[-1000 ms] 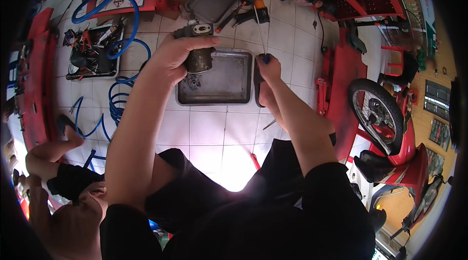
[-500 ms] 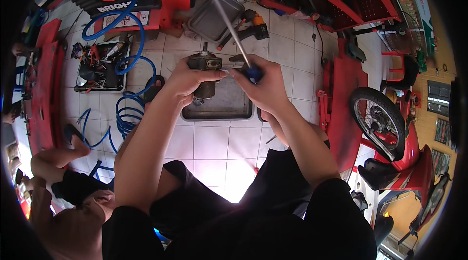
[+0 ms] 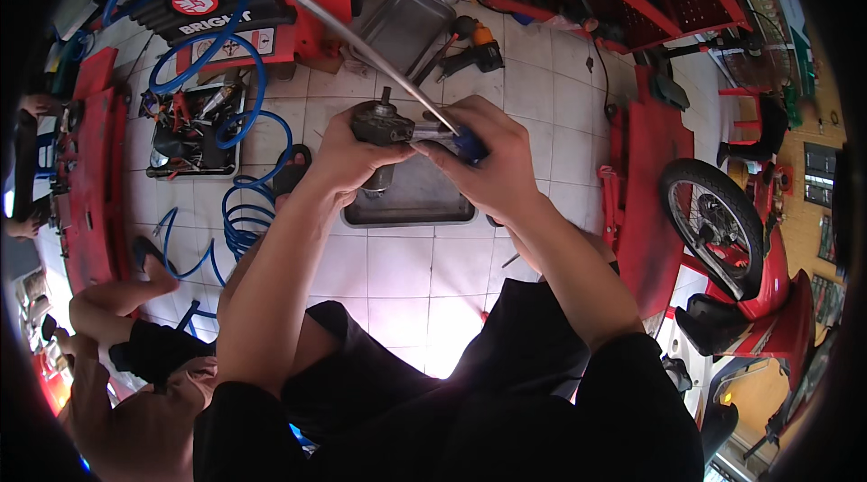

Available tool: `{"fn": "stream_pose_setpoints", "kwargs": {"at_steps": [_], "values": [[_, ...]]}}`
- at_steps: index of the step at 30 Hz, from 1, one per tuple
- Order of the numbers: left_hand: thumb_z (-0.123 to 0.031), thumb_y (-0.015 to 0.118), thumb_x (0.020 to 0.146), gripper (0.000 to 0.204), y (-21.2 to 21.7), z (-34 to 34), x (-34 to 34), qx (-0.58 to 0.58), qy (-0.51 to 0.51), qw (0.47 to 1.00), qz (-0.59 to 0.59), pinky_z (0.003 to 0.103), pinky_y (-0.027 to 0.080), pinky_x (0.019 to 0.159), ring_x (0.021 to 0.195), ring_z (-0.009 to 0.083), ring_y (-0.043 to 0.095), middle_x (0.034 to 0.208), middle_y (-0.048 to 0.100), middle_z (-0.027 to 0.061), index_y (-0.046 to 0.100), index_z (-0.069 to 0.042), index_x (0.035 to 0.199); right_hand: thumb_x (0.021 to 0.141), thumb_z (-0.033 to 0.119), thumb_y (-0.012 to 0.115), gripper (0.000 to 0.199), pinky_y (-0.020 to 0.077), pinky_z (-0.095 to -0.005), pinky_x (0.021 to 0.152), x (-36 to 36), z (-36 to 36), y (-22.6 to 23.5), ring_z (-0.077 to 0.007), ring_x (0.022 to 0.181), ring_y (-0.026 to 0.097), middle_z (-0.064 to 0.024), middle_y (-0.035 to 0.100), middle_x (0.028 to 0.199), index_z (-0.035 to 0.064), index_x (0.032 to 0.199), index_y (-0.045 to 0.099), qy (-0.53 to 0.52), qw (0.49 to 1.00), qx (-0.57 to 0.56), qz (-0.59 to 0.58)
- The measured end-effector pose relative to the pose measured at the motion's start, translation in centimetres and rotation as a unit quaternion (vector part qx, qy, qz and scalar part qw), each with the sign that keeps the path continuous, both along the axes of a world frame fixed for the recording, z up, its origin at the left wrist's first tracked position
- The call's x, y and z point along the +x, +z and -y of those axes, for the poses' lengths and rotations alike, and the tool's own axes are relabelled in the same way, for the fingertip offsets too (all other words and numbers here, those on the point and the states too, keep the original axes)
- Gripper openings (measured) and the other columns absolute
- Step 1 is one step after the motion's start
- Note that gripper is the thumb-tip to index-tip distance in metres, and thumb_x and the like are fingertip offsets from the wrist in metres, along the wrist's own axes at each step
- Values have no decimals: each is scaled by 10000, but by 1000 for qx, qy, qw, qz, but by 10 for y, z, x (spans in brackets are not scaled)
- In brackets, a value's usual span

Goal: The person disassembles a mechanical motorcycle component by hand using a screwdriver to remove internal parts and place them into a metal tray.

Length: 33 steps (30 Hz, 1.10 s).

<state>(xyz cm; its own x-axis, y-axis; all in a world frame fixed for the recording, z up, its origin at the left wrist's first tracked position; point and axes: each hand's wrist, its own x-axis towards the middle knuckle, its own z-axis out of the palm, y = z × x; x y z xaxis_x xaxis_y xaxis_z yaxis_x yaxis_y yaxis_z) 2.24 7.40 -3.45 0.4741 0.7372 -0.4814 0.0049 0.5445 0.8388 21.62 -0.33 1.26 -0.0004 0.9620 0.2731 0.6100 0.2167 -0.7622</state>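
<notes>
My left hand is wrapped round a dark, greasy metal cylinder part with a short shaft sticking up from its top. My right hand grips the blue handle of a long screwdriver, whose steel shaft slants up and to the left over the part. Between the two hands a small silvery piece shows beside the part; whether my right fingers hold it or it belongs to the part I cannot tell. Beneath both hands a grey metal tray lies on the tiled floor.
A second grey tray and an orange-black power tool lie beyond my hands. A coiled blue air hose and a parts tray are left. Another person sits at lower left; a red motorcycle stands right.
The screwdriver's shaft has swung to the left and lies lower over the part. The cylinder part has tilted slightly in my left hand. The view has shifted a little.
</notes>
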Motion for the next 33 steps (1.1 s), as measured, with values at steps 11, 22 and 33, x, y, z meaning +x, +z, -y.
{"fn": "stream_pose_setpoints", "kwargs": {"at_steps": [11,22,33], "values": [[106,821,709,487,-9,25,16,-148,-47,986,59,332,567,842,962,208,710,1065,720,116,669,0,1160,709,150,854,370,582,-379,762,5,3,-12,-304,891,714,-101,702,1058,23,1036,736,53,995,7,79],[19,896,695,398,-2,26,16,-174,-60,981,66,335,551,815,900,189,718,980,752,93,721,-8,1051,617,27,736,431,550,-368,622,13,5,-21,-272,725,679,-68,680,1053,36,1046,692,97,978,87,163],[43,836,760,490,-11,28,11,-162,-52,975,143,397,648,779,883,250,740,1021,701,152,597,54,1188,529,61,679,521,549,-374,617,6,2,-25,-265,738,680,-116,683,1068,15,1047,686,85,959,208,174]]}}
